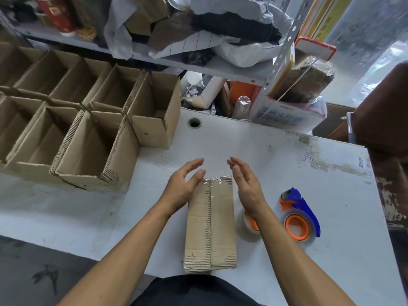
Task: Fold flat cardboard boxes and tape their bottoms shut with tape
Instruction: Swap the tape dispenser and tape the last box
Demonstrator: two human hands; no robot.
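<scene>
The cardboard box lies bottom-up on the white bench before me, clear tape along its seam. My left hand and right hand flank its far end, fingers straight, holding nothing. The tape dispenser sits to the right.

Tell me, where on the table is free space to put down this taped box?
The taped box stands between the open left hand and right hand. Bare table lies beyond the hands, up to the cable hole. Another free patch lies left of the box, near the front edge. It is crowded at left by open boxes, at right by the tape dispenser.
</scene>
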